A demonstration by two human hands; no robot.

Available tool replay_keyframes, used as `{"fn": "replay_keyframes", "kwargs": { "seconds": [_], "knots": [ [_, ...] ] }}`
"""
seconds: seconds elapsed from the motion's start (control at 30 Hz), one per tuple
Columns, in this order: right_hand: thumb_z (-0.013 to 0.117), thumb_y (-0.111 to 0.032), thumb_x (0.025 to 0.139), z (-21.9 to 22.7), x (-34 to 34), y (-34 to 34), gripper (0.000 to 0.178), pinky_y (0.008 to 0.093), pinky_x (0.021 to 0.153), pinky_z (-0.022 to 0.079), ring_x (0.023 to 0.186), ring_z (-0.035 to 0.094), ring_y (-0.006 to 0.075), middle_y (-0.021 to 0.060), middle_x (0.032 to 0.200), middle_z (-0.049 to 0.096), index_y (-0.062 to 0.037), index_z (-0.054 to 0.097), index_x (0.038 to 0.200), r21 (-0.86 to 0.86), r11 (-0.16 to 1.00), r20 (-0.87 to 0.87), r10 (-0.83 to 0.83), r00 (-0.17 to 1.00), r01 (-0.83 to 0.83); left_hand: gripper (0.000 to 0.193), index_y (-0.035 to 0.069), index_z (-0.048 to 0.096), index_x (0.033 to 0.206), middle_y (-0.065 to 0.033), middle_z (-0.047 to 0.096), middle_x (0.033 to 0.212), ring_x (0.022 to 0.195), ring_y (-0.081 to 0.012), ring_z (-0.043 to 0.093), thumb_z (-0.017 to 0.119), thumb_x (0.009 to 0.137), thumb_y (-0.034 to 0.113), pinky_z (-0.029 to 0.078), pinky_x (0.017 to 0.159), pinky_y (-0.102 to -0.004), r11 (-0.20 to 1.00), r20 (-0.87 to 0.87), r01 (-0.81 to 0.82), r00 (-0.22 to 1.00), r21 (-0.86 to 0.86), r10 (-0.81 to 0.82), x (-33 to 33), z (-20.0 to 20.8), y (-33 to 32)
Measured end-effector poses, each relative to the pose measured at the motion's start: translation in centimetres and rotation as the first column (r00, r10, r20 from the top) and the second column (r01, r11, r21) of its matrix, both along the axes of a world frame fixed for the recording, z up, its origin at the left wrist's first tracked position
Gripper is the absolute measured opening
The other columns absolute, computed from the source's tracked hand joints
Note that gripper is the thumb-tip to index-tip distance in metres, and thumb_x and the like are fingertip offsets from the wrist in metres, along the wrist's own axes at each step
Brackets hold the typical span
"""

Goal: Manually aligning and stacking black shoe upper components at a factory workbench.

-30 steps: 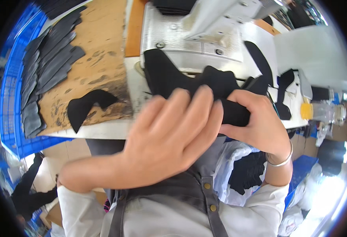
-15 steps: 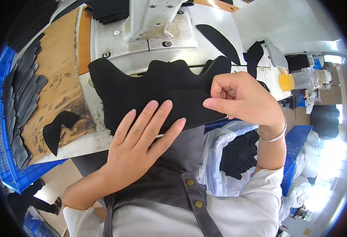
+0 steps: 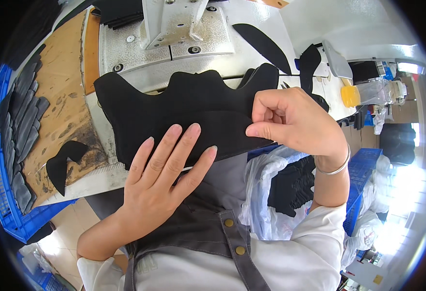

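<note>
A wide black fabric piece (image 3: 174,104) with a wavy, notched far edge lies across the front of the white work table. More black layers show along its left and far right edges, so it seems stacked. My left hand (image 3: 162,167) rests flat on its near left part, fingers spread. Over its right part, my right hand (image 3: 290,119) is closed, thumb tip against curled fingers. What sits in that pinch, if anything, is too small or hidden to tell. A faint curved line runs across the fabric toward the right thumb.
Beyond the fabric stands a white machine base (image 3: 184,39). A worn brown board (image 3: 63,106) bears a small black cut piece (image 3: 63,165) and a pile of dark strips (image 3: 26,121). Blue crates (image 3: 4,194) flank the table. A plastic-lined bag (image 3: 256,189) holds black pieces. A yellow-capped bottle (image 3: 368,96) lies right.
The whole view has shifted slightly, with table and fabric sitting a little further left. The right hand keeps its pinch on or over the fabric, and the left hand still lies flat.
</note>
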State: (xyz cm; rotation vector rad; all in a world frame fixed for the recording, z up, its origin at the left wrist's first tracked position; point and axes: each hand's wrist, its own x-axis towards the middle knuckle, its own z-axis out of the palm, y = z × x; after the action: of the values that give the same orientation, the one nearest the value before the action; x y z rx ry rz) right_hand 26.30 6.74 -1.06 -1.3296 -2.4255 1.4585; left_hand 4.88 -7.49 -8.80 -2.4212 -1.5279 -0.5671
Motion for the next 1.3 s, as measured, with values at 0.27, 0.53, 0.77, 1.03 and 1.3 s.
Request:
{"fn": "replay_keyframes", "kwargs": {
  "seconds": [0.27, 0.53, 0.77, 1.03, 1.3],
  "knots": [
    [0.076, -0.015, 0.076, 0.5, -0.3, -0.9, 0.026, 0.0246, 0.049, 0.037, 0.054, 0.049, 0.009, 0.0019, 0.059, 0.054, -0.0029, 0.054, 0.07, 0.351, 0.933, 0.189, 0.018, 0.982, -0.084, 0.048, 0.015, 0.055, 0.125, -0.0112, 0.054, 0.13, 0.118, -0.0273, 0.052, 0.062, 0.078, 0.023, 0.037, 0.102, -0.0425, 0.999, 0.049, 0.047, 0.998, -0.006, -0.046, 0.4, 1.6, 0.8],
    [0.065, -0.005, 0.085, -2.5, 2.5, -1.2, 0.014, 0.0218, 0.05, 0.037, 0.057, 0.046, 0.0046, -0.0016, 0.065, 0.052, -0.0027, 0.051, 0.088, -0.066, 0.954, -0.287, -0.298, 0.911, 0.291, 0.094, 0.018, 0.041, 0.141, -0.0099, 0.032, 0.148, 0.135, -0.0286, 0.031, 0.075, 0.059, 0.048, 0.026, 0.11, -0.0449, 0.882, 0.226, 0.338, 0.935, -0.328, -0.274, 1.5, 2.9, 5.4],
    [0.066, -0.007, 0.084, -3.1, 1.4, -3.5, 0.024, 0.0259, 0.052, 0.042, 0.057, 0.054, 0.0118, 0.0061, 0.069, 0.056, -0.0012, 0.05, 0.101, 0.455, 0.753, -0.207, -0.43, 0.879, 0.475, 0.09, 0.037, 0.045, 0.137, -0.0115, 0.029, 0.15, 0.134, -0.0319, 0.031, 0.08, 0.054, 0.04, 0.028, 0.108, -0.0461, 0.889, 0.1, 0.336, 0.942, -0.312, -0.321, 1.2, 3.1, 5.6],
    [0.069, -0.006, 0.08, -3.7, -1.1, -7.3, 0.037, 0.0296, 0.06, 0.049, 0.071, 0.062, 0.0213, 0.0097, 0.088, 0.063, -0.0028, 0.059, 0.116, 0.821, 0.433, -0.209, -0.378, 0.902, 0.372, 0.088, 0.025, 0.039, 0.143, -0.0197, 0.026, 0.15, 0.136, -0.0371, 0.028, 0.072, 0.068, 0.055, 0.023, 0.108, -0.0546, 0.854, 0.213, 0.48, 0.872, -0.203, -0.44, 0.1, 2.4, 5.7],
    [0.063, 0.009, 0.078, -2.1, -1.8, -8.0, 0.058, 0.0181, 0.065, 0.053, 0.089, 0.06, 0.0111, 0.0076, 0.107, 0.057, 0.0001, 0.042, 0.132, 0.195, 0.707, -0.686, -0.397, 0.61, 0.68, 0.09, -0.004, 0.027, 0.142, -0.0225, 0.027, 0.148, 0.137, -0.0357, 0.031, 0.065, 0.079, 0.049, 0.025, 0.111, -0.0472, 0.941, 0.31, 0.328, 0.905, -0.078, -0.29, 0.9, 1.9, 5.3]
  ]
}}
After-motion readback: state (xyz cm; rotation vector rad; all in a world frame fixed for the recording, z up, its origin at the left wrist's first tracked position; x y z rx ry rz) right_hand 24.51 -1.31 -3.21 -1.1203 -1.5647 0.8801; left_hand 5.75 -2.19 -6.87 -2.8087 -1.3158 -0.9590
